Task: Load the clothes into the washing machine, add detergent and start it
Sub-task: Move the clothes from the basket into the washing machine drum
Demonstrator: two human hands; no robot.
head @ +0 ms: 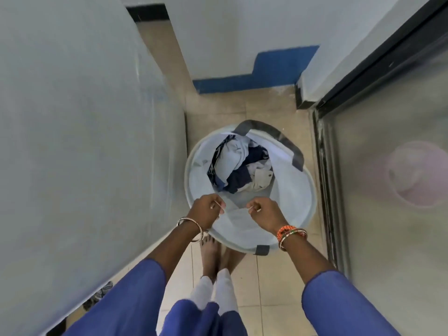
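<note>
White fabric liner [244, 218] of the round hamper [312, 190], crumpled clothes [240, 166] inside, is pinched by left hand [206, 207] and right hand [265, 212].

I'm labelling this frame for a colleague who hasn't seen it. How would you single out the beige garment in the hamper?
On the tan tiled floor stands a round white fabric laundry hamper with grey handles. Its pile of clothes holds a pale blue garment and a navy one. The beige garment lies at the pile's right edge, the only tan piece.
</note>
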